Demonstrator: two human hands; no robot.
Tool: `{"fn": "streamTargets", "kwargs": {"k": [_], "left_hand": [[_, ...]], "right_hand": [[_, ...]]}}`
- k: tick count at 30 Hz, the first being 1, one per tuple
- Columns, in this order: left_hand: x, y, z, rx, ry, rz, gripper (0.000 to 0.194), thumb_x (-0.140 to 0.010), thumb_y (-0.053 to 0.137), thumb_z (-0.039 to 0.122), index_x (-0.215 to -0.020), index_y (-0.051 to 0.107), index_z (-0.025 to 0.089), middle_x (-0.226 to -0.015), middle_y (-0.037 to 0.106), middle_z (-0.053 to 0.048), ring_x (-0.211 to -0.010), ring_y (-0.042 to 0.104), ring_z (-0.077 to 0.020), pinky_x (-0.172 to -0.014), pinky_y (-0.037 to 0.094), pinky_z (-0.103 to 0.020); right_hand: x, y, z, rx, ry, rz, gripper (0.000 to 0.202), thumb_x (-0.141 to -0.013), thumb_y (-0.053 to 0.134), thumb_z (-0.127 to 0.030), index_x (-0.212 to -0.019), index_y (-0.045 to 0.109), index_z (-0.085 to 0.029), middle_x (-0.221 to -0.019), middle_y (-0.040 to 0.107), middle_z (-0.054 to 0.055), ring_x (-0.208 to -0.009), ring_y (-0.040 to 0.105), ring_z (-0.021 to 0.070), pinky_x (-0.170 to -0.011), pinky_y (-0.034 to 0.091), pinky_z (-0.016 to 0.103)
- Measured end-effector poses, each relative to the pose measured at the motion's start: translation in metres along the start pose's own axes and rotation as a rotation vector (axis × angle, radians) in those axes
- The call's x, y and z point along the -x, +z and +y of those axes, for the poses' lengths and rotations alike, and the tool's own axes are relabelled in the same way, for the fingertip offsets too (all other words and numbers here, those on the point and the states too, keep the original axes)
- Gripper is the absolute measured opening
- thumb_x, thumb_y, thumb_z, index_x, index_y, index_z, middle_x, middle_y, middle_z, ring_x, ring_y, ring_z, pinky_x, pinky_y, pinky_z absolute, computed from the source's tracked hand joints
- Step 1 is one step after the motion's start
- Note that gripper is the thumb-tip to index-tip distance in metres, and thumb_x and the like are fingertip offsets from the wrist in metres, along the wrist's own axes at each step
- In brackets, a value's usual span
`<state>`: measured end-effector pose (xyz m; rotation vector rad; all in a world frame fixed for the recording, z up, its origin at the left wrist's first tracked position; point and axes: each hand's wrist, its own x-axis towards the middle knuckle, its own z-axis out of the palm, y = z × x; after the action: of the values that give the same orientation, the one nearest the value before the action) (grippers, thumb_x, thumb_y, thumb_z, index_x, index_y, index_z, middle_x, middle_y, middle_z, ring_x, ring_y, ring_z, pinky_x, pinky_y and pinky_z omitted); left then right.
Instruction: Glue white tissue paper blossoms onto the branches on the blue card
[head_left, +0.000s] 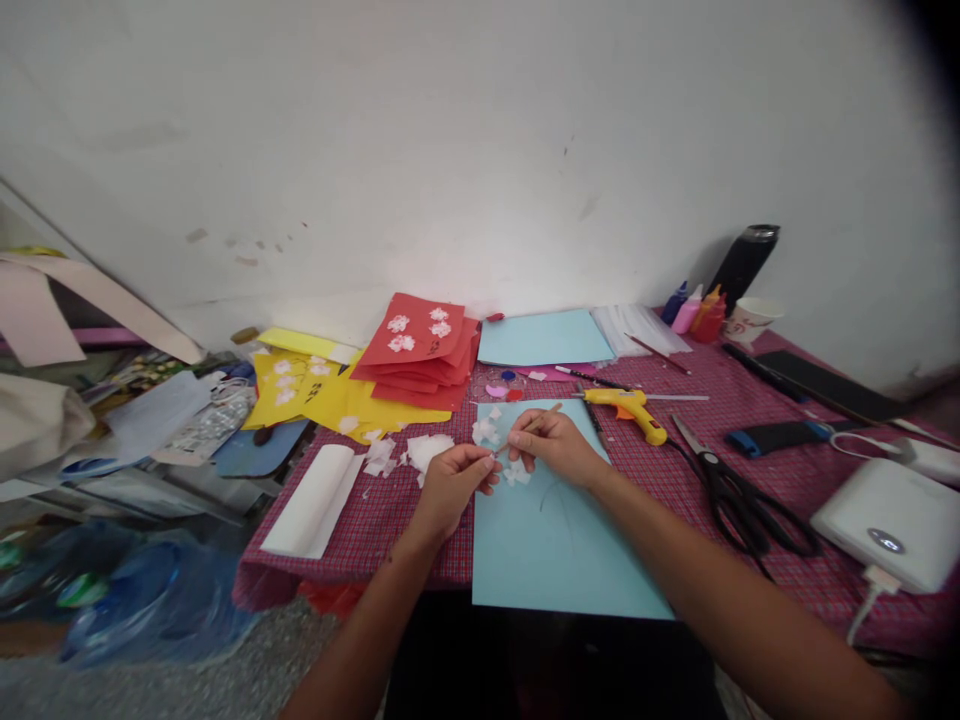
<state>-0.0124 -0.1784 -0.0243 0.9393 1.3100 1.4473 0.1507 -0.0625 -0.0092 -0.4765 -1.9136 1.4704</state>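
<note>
Seen from the head camera, a right hand [551, 447] pinches a slim wooden stick [547, 416] over a light-blue sheet [555, 560], its tip meeting the left hand [452, 484], thumb and fingertips drawn together, any grasp too small to confirm. White paper pieces [486, 430] lie close by on the sheet, where a brushing finger could displace any unglued ones.

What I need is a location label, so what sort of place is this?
Probably a small craft workspace, perhaps at home: a red-checked, cloth-covered table holds a yellow plastic glue gun, black-handled metal scissors and red paper sheets bearing white flower shapes.
</note>
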Motion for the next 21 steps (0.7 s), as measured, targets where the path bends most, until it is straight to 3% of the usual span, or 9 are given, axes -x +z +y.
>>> {"fn": "streamTargets", "kwargs": {"k": [5,10,16,21], "left_hand": [[0.000,0.000,-0.002,0.036,-0.015,0.011,0.026,-0.073,0.075,0.035,-0.086,0.068,0.013,-0.079,0.073,-0.007,-0.062,0.063,-0.0127,-0.055,0.048,-0.024],[-0.007,-0.009,0.009,0.024,-0.006,0.051,0.028,-0.072,0.076,0.036,-0.087,0.068,0.014,-0.081,0.072,-0.007,-0.063,0.063,-0.0127,-0.058,0.049,-0.024],[-0.043,-0.017,0.032,-0.497,0.226,0.134,0.021,-0.078,0.067,0.034,-0.091,0.074,0.019,-0.080,0.073,-0.005,-0.073,0.065,-0.0188,-0.068,0.049,-0.028],[-0.067,-0.016,0.026,-0.833,0.366,-0.001,0.023,-0.080,0.061,0.024,-0.098,0.076,0.023,-0.098,0.075,-0.007,-0.092,0.067,-0.0247,-0.087,0.047,-0.035]], "right_hand": [[0.001,0.001,0.001,-0.118,0.022,0.053,0.034,-0.084,0.066,-0.047,-0.070,0.065,-0.016,-0.068,0.066,0.002,-0.045,0.053,0.0094,-0.047,0.042,0.025],[0.000,-0.003,-0.004,-0.220,-0.007,0.274,0.028,-0.083,0.068,-0.043,-0.072,0.059,-0.018,-0.063,0.064,0.000,-0.044,0.050,0.0093,-0.044,0.038,0.024],[-0.003,-0.007,-0.003,-0.205,-0.015,0.462,0.030,-0.082,0.067,-0.045,-0.071,0.057,-0.019,-0.062,0.061,-0.001,-0.045,0.048,0.0095,-0.043,0.036,0.024],[-0.005,-0.010,0.002,-0.236,-0.034,0.548,0.029,-0.081,0.069,-0.045,-0.073,0.057,-0.020,-0.062,0.060,-0.001,-0.044,0.047,0.0100,-0.042,0.035,0.025]]}}
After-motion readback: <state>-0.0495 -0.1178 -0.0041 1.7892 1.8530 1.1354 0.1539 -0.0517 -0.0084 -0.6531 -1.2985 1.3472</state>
